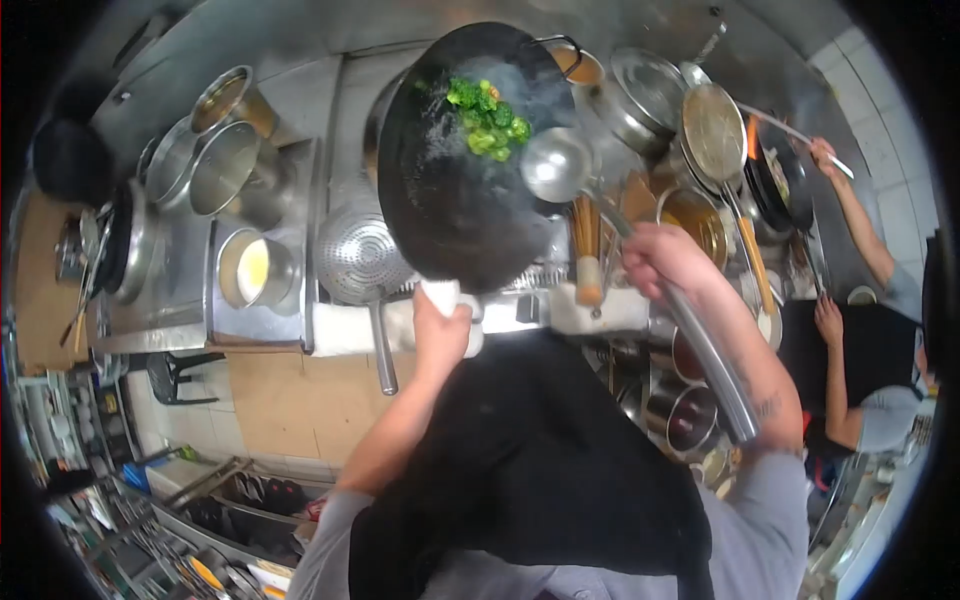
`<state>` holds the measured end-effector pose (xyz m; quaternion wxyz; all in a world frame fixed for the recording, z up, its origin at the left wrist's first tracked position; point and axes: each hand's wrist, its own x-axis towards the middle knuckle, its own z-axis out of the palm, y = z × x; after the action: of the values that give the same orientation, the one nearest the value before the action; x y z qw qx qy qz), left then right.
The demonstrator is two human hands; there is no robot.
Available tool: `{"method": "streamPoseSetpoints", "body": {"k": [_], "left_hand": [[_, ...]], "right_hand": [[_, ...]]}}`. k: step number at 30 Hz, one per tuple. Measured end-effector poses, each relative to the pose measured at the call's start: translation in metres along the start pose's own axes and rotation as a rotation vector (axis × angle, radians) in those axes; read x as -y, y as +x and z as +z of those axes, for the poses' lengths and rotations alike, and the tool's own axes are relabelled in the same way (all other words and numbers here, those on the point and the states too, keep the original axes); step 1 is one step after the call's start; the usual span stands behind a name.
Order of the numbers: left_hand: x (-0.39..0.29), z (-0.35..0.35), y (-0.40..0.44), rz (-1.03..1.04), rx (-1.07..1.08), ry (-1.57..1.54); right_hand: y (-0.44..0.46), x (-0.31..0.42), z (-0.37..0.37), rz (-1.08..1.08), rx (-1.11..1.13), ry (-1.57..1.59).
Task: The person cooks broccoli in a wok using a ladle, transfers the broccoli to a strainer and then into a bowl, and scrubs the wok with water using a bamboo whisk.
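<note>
Black apron point(540, 450) nearest me; left hand point(440, 328) clutches cloth point(440, 297), right hand point(668, 262) grips ladle point(692, 335); broccoli point(488, 138) lies ahead-left, toward wok's point(450, 220) far edge.

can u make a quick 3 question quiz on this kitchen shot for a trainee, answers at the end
1. What tool does the right grip hold by its long handle?

2. True or false: the green vegetables lie in the wok.

3. What is in the left grip?
A) a perforated strainer
B) a white cloth
C) a metal pot

Key:
1. A ladle
2. True
3. B
</note>
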<state>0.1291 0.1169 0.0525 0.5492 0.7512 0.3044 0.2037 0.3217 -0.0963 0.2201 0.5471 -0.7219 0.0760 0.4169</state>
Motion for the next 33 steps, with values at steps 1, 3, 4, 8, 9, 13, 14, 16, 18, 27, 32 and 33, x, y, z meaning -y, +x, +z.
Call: {"method": "streamPoseSetpoints", "body": {"k": [1,3,4,8,9,13,14,16,18,27,32,33], "left_hand": [[0.006,0.001,-0.012,-0.02,0.001,-0.024],[0.015,0.002,-0.027,-0.065,-0.022,-0.075],[0.018,0.001,-0.027,-0.029,-0.046,-0.113],[0.023,0.006,-0.021,-0.292,0.031,-0.376],[0.025,0.007,-0.022,-0.365,0.046,-0.453],[0.028,0.01,-0.018,-0.578,0.085,-0.747],[0.028,0.011,-0.012,-0.628,0.125,-0.799],[0.028,0.015,0.001,-0.732,0.2,-0.909],[0.017,0.024,0.031,-0.729,0.275,-0.902],[0.033,0.06,0.113,-0.579,0.135,-1.124],[0.049,-0.011,-0.021,-0.512,0.124,-1.309],[0.054,-0.018,-0.052,-0.462,0.071,-1.402]], "right_hand": [[0.001,0.0,0.008,0.06,0.059,0.088],[-0.013,0.003,0.025,0.189,0.153,0.281],[-0.015,-0.001,0.025,0.212,0.183,0.382],[0.005,-0.03,0.002,0.301,0.491,0.685],[0.006,-0.035,0.0,0.299,0.481,0.746],[0.013,-0.054,-0.009,0.167,0.513,0.78],[0.012,-0.051,-0.01,0.141,0.507,0.782],[0.008,-0.042,-0.011,0.098,0.493,0.783],[0.007,-0.028,-0.015,0.098,0.528,0.781],[-0.027,0.026,0.023,-0.097,0.443,0.244],[-0.005,0.024,0.052,0.007,0.786,0.07],[0.002,0.025,0.061,0.092,0.898,0.043]]}}
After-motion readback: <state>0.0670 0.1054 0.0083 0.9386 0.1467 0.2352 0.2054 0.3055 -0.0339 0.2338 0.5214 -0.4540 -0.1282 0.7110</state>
